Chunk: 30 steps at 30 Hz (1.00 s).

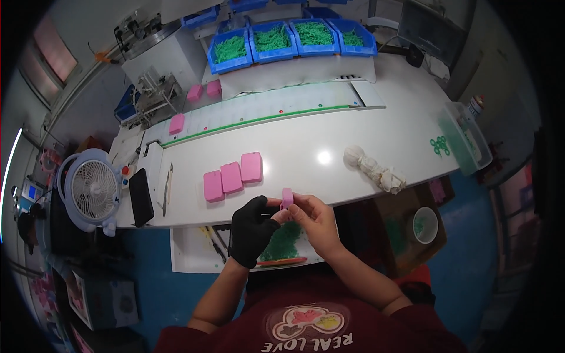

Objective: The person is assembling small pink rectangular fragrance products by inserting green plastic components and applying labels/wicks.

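so both hands, the black-gloved left hand and bare right hand, are pinched together on one small pink plastic block, three flat pink rectangular pads look finished just beyond them on the white table, loose green bits underneath still waiting

Three blocks on table, rag right, bins behind, fan left.

White worktop gleaming under overhead light, blue floor below, pale wall with pinkish window far left.
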Each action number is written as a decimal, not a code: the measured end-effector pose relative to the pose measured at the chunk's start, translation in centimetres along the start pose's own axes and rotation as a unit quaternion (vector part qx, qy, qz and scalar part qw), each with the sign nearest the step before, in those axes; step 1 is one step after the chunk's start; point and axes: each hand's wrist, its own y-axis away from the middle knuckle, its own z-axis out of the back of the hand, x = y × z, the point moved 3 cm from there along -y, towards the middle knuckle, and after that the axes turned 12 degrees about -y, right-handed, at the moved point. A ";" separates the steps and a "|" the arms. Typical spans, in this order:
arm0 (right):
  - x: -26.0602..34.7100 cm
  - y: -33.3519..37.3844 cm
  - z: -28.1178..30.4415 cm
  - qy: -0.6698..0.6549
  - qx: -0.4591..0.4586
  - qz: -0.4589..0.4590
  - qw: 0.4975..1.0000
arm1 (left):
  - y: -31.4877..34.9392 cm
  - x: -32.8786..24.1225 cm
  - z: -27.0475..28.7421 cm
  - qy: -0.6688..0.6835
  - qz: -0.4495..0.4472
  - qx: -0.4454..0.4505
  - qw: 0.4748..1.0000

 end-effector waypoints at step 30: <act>0.6 -0.4 -0.2 0.251 -0.055 0.104 0.961 | -0.1 -0.9 -1.4 -0.231 -0.203 -0.069 0.949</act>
